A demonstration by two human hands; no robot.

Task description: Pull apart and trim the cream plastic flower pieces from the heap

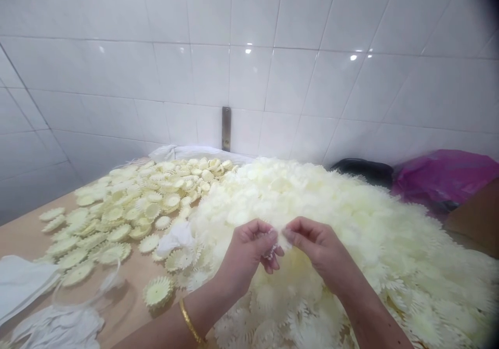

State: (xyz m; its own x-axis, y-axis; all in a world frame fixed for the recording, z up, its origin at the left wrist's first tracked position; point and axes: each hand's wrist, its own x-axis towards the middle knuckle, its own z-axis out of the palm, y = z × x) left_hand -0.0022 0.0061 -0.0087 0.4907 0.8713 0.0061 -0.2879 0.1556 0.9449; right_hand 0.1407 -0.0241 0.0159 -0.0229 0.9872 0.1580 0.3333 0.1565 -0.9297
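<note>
My left hand [253,247], with a gold bangle [189,320] at its wrist, is closed in front of a large heap of pale, fringed petal discs [273,193]. Between its thumb and fingers shows something small and white with a frilled edge, probably petal pieces; most of it is hidden. Close beside it, my right hand [312,237] pinches the edge of a thin whitish petal piece [284,240]. That piece blends into the heap behind, so its outline is unclear. Fingertips of both hands nearly meet.
Stacked cream-yellow discs [117,214] cover the left of the brown table [130,294]. One stack [158,292] stands near my left forearm. Crumpled white cloth [58,328] and a white sheet [23,284] lie front left. A pink plastic bag [444,175] and black object [364,170] sit back right.
</note>
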